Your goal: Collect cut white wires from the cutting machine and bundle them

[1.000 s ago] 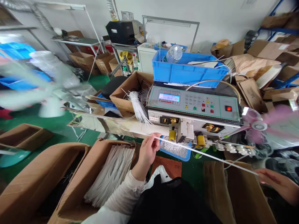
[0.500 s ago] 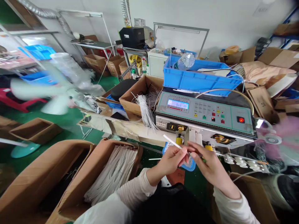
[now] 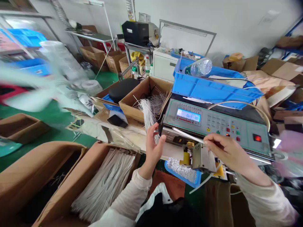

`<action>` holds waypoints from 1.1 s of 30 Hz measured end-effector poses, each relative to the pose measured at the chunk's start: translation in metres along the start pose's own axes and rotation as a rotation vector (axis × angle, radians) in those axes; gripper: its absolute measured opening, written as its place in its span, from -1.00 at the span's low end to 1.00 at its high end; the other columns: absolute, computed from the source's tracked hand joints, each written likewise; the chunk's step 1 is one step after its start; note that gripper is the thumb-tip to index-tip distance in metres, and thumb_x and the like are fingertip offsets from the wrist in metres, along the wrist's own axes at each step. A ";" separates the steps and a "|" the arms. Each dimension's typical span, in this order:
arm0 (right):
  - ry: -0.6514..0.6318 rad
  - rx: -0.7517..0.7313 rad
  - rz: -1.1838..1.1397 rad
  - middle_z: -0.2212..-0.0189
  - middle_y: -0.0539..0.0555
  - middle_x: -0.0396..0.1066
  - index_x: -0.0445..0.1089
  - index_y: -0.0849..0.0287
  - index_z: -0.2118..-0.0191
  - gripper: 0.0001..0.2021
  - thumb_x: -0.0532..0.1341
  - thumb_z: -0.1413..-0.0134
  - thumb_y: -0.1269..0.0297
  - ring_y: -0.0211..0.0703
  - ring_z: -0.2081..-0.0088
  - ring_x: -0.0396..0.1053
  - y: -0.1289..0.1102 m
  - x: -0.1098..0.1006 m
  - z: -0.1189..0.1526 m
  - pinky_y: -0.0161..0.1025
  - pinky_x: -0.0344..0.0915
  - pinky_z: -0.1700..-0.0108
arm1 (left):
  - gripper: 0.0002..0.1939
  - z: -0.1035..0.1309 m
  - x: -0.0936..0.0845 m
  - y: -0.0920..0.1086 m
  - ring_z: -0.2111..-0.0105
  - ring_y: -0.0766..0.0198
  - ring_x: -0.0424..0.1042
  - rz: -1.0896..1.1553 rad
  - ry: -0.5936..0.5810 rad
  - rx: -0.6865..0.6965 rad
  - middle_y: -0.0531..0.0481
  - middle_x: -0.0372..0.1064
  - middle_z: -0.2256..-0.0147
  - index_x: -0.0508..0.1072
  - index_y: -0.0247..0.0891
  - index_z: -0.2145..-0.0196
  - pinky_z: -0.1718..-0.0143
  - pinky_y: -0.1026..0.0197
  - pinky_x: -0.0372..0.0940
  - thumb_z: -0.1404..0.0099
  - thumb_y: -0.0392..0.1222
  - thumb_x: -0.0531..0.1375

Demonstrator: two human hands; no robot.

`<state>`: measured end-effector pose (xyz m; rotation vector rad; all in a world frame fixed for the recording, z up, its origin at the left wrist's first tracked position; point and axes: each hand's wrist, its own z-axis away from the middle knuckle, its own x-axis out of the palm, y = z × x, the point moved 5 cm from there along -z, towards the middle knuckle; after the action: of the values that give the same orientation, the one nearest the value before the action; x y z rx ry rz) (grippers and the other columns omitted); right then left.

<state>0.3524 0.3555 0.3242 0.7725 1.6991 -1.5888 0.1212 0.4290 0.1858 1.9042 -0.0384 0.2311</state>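
Note:
My right hand (image 3: 228,154) pinches one end of a thin white cable (image 3: 188,135), whose free end points left across the front of the wire-processing machine (image 3: 170,115). My left hand (image 3: 153,146) is raised with thumb and fingers apart, holding nothing. Just behind its fingertips hangs a bundle of thin white wires (image 3: 148,115), draped over the edge of a cardboard box. A metal block with yellow fittings (image 3: 201,157) sits on the machine's front, below my right hand. Under it a blue tray (image 3: 197,182) holds small white bits. Another white strip (image 3: 204,183) hangs beside the tray.
At lower left, a long carton (image 3: 136,162) holds many white cables. A blue crate (image 3: 189,86) with a plastic bottle (image 3: 201,67) stands on the machine. A dark phone (image 3: 117,120) lies on the bench. A blurred fan (image 3: 63,88) spins at left.
My hands have parted. The left one has let go and moved left towards the wire bundle; the right has moved right with the white cable. The view has shifted slightly.

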 end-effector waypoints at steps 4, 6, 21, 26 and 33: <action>-0.067 0.001 0.021 0.58 -0.05 0.36 0.40 0.10 0.37 -0.76 0.09 -0.27 0.16 -0.27 0.57 0.29 -0.005 0.018 -0.035 -0.33 0.16 0.52 | -0.35 -0.014 0.015 -0.014 -0.32 0.01 0.11 -0.049 -0.112 -0.021 -0.23 0.10 -0.33 0.21 -0.17 -0.30 -0.33 -0.05 0.07 -0.36 0.11 0.19; -0.083 0.003 0.035 0.58 -0.06 0.37 0.40 0.10 0.37 -0.77 0.08 -0.25 0.18 -0.28 0.58 0.28 -0.005 0.025 -0.045 -0.33 0.15 0.51 | -0.32 -0.017 0.023 -0.016 -0.35 0.01 0.07 -0.038 -0.151 -0.045 -0.23 0.06 -0.36 0.16 -0.18 -0.34 -0.38 -0.06 -0.02 -0.38 0.11 0.18; -0.113 -0.039 0.078 0.58 -0.07 0.38 0.43 0.10 0.38 -0.76 0.10 -0.27 0.22 -0.29 0.56 0.28 0.005 0.027 -0.057 -0.33 0.13 0.49 | -0.38 -0.021 0.035 -0.011 -0.31 0.07 0.18 0.035 -0.077 -0.209 -0.21 0.21 -0.29 0.22 -0.27 -0.31 -0.37 0.02 0.02 -0.41 0.07 0.14; -0.115 -0.023 0.058 0.60 -0.07 0.37 0.43 0.11 0.39 -0.75 0.10 -0.27 0.20 -0.30 0.58 0.26 0.006 0.027 -0.059 -0.33 0.12 0.51 | -0.40 -0.021 0.036 -0.012 -0.30 0.06 0.19 0.061 -0.063 -0.232 -0.19 0.23 -0.29 0.24 -0.24 -0.30 -0.36 0.01 0.04 -0.41 0.07 0.15; -0.112 -0.002 0.037 0.58 -0.05 0.38 0.44 0.11 0.38 -0.75 0.11 -0.27 0.18 -0.29 0.56 0.28 0.005 0.028 -0.059 -0.34 0.11 0.52 | -0.41 -0.021 0.036 -0.009 -0.30 0.06 0.20 0.024 -0.059 -0.220 -0.21 0.23 -0.28 0.24 -0.24 -0.30 -0.36 0.00 0.04 -0.41 0.06 0.14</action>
<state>0.3352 0.4136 0.3006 0.6965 1.5977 -1.5747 0.1545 0.4544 0.1907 1.6914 -0.1219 0.1799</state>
